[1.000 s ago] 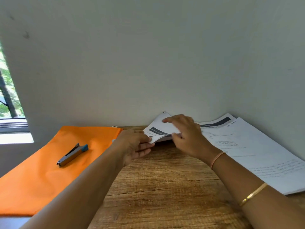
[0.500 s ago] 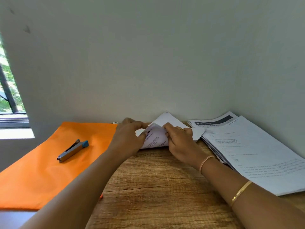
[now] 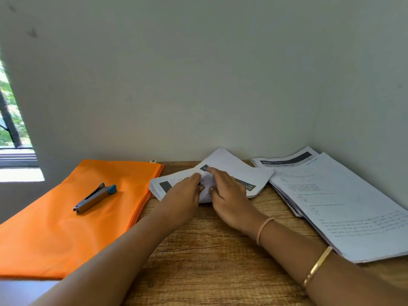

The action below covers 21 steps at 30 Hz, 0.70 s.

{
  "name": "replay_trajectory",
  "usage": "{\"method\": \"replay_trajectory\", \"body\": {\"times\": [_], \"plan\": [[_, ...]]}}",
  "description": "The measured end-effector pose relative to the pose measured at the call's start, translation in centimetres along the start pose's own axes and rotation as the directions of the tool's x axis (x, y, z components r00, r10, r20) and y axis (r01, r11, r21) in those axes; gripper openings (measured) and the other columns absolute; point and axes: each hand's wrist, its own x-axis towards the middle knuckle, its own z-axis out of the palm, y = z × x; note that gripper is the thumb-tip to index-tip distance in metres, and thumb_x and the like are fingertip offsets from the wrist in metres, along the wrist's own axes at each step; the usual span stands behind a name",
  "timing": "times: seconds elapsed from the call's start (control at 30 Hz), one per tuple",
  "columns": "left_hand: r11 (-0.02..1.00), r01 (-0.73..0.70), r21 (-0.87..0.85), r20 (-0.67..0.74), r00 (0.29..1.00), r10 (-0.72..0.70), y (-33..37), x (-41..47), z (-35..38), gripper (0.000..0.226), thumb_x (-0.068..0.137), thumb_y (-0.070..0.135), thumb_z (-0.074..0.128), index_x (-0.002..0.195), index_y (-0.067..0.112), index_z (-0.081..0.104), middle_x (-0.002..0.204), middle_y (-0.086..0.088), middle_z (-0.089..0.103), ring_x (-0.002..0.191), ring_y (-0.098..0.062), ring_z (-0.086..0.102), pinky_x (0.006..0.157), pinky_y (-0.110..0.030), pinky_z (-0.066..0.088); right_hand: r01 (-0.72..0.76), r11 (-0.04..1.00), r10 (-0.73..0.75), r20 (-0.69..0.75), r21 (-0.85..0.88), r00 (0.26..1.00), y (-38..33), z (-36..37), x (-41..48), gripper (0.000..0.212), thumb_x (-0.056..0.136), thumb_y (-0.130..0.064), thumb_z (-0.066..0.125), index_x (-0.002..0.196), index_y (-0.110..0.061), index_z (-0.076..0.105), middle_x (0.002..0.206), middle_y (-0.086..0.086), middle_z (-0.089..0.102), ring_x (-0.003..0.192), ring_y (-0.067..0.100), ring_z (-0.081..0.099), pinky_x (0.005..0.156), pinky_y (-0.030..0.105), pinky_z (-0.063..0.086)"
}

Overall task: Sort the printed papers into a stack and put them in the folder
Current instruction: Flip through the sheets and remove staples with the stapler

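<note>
From my remote seat I take the orange folder (image 3: 66,217) as my marker: a flat, smooth, matte pouch with a soft sheen, lying on the wooden table (image 3: 209,261), whose top shows coarse brown grain and one thin crack line. On top of the folder rests a slim grey metal stapler (image 3: 95,198) with a blue plastic end, set slantwise. Just to the right of the folder, with its near corner almost at the folder's edge, lies the small bundle (image 3: 242,173) of printed white sheets with dark grey header bars; it is bent, its far corner lifted towards the plain pale wall (image 3: 198,85). My left hand (image 3: 184,195) and right hand (image 3: 229,197) meet over that bundle, knuckles close together, and each has its fingers curled in, pinching a rumpled, buckled fold of paper between them. Whether they grip one sheet or several I cannot tell. Farther right of the folder, beyond the bundle and touching its edge, sits the large stack (image 3: 342,206), thick, flat, its lower sheets fanned out unevenly, the top page covered in fine print too small to read. The right forearm wears a thin pink band (image 3: 263,228) at the wrist and a narrow gold bangle (image 3: 318,266) farther up. To the left of the folder, a window (image 3: 11,129) shows blurred greenery.
</note>
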Motion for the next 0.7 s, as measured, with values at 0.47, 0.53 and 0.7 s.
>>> {"method": "replay_trajectory", "body": {"times": [0.47, 0.53, 0.7], "plan": [[1.0, -0.023, -0.016, -0.056, 0.998, 0.022, -0.8, 0.2, -0.4, 0.018, 0.099, 0.017, 0.04, 0.101, 0.013, 0.057, 0.098, -0.004, 0.064, 0.088, -0.019, 0.057, 0.073, -0.029, 0.043, 0.044, 0.99, -0.042, 0.02, -0.134, 0.999, 0.4, -0.9, 0.2, 0.042, 0.102, -0.027, 0.034, 0.143, -0.024, 0.03, 0.14, -0.003, 0.04, 0.13, 0.016, 0.035, 0.103, 0.041, 0.022], [0.997, -0.075, -0.022, -0.11, 0.991, 0.072, -1.3, 0.4, -0.6, 0.02, 0.098, 0.015, 0.042, 0.103, 0.017, 0.061, 0.097, 0.0, 0.065, 0.089, -0.019, 0.058, 0.074, -0.03, 0.044, 0.081, 0.964, -0.092, -0.03, -0.253, 0.995, 0.8, -1.2, 0.3, 0.031, 0.102, -0.03, 0.032, 0.13, -0.023, 0.041, 0.123, -0.002, 0.047, 0.115, 0.019, 0.042, 0.091, 0.038, 0.025], [0.976, -0.164, 0.145, -0.168, 0.968, 0.188, -2.0, 0.4, -1.7, 0.045, 0.087, 0.039, 0.034, 0.106, 0.022, 0.07, 0.117, 0.004, 0.065, 0.118, -0.023, 0.052, 0.095, -0.038, 0.039, 0.186, 0.883, -0.257, -0.112, -0.432, 0.96, 1.0, -0.7, 0.2, 0.024, 0.09, -0.016, 0.04, 0.11, -0.017, 0.054, 0.103, 0.002, 0.051, 0.096, 0.023, 0.049, 0.083, 0.041, 0.029]]}}
